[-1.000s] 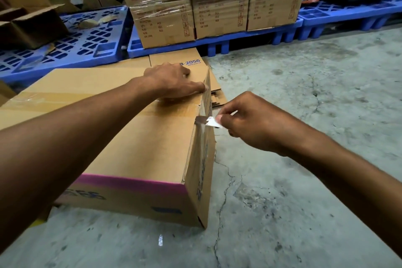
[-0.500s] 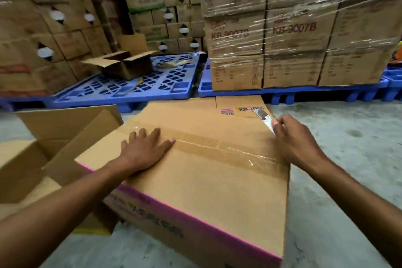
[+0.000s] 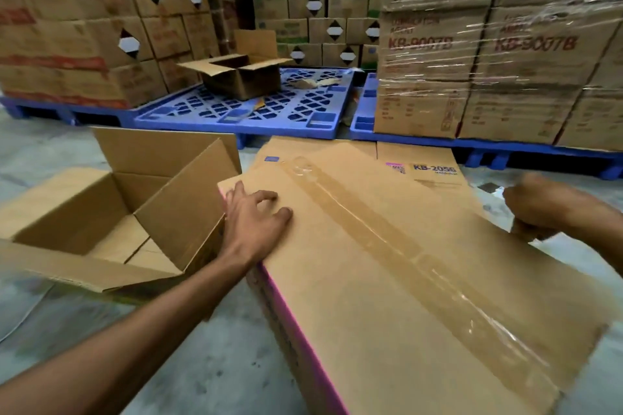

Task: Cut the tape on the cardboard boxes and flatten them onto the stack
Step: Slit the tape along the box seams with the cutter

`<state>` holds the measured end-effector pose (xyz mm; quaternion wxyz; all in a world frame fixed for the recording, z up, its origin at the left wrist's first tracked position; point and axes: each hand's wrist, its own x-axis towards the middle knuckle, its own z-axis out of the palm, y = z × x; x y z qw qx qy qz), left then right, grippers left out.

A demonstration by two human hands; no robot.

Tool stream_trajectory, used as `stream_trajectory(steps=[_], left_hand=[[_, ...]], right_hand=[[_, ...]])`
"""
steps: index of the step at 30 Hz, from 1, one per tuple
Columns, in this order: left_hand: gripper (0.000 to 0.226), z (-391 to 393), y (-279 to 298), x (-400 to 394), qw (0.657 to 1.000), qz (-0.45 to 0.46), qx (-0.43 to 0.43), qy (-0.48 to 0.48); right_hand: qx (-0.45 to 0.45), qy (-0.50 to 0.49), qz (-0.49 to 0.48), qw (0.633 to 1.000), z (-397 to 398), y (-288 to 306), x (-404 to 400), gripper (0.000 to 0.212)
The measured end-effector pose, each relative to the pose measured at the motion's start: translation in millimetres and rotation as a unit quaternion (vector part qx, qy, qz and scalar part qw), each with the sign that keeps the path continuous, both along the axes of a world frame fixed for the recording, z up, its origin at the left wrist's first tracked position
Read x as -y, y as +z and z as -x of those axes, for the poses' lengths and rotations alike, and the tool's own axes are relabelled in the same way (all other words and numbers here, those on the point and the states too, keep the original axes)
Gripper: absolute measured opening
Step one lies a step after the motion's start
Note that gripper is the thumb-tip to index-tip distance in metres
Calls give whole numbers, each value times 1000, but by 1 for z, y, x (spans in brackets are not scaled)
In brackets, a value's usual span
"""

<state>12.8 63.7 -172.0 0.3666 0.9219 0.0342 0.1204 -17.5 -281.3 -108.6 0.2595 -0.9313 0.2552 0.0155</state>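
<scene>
While the sealed cardboard box (image 3: 404, 280) fills the centre and lower right of the frame, its top face runs diagonally from the middle toward the lower right corner, with a strip of clear tape (image 3: 404, 253) along its seam and a pink band down its left edge. At the box's upper left corner the left hand (image 3: 256, 216) rests on the top face, fingers loosely curled and spread against the cardboard, gripping nothing. At the right edge of the frame the right hand (image 3: 553, 209) sits at the box's far right edge, blurred; its fingers seem curled over that edge, but I cannot tell whether it is clenched on anything. Just behind the sealed box, flattened cardboard (image 3: 418, 158) printed KB-2056 lies on the concrete floor (image 3: 209, 367). Left of centre an open box (image 3: 118, 212) stands on the floor with its flaps up, one flap touching the sealed box near the left hand. Across the middle of the frame are blue plastic pallets (image 3: 269, 111); a smaller open carton (image 3: 236, 74) sits on the central one. At upper right, shrink-wrapped cartons (image 3: 488, 54) marked KB-9007B are stacked on another pallet, and more stacked cartons (image 3: 84, 27) fill the upper left.
</scene>
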Motion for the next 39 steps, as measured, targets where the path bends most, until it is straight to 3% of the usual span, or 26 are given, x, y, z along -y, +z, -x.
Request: stream_trajectory(steps=[3,9,11,14,18,22,27,32,35,39], left_hand=[[52,-15,11,22,999,34,0,-22],[117,-26,-11,25,962,249,-102,47],[117,-20,-15,13,958,263,-104,47],[91,-18,13,10,964,256,-70,21],[98,-43,84,26,976,203,-15,-72],[87,-60,120,47,982,110,13,-152],[82,-50,79,65,991,-47,-76,-98],[91,-40,24,31,984,-80,-161,-21],[83,-43,21,30,991,-96,-92,-6],[97,-57,38,30,991,-125,-30,-34]], right_hand=[[-5,6,-58,998,17,17,-3,24],[42,-12,-62,997,16,-14,-7,31],[53,-14,-56,997,17,-19,-16,32],[40,0,-68,997,24,1,-25,33],[19,0,-121,992,49,34,-22,37],[48,-10,-190,980,75,45,-11,32],[228,-63,-249,939,62,42,0,29],[228,-121,-324,910,39,-34,-33,38],[285,-174,-317,888,35,-43,-50,31],[304,-167,-323,881,56,-30,-56,32]])
